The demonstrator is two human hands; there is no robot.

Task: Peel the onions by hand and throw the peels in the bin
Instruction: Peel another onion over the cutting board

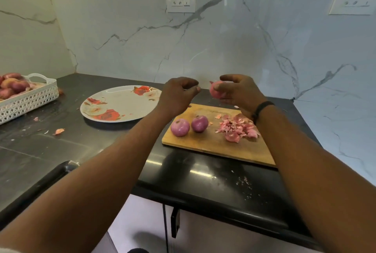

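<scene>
My right hand (238, 92) grips a pink onion (216, 89) in the air above the far edge of the wooden cutting board (213, 147). Just left of it, my left hand (179, 94) is raised with its fingers curled; nothing shows clearly between them. Two peeled purple onions (180, 127) (199, 123) lie side by side on the board. A pile of pink peels (237, 128) sits on the board's right part. No bin is in view.
A white oval plate (122, 103) with red flowers lies left of the board. A white lattice basket (26, 98) of unpeeled onions stands at the far left. Loose peel scraps (59, 131) dot the black counter. Marble wall and sockets stand behind.
</scene>
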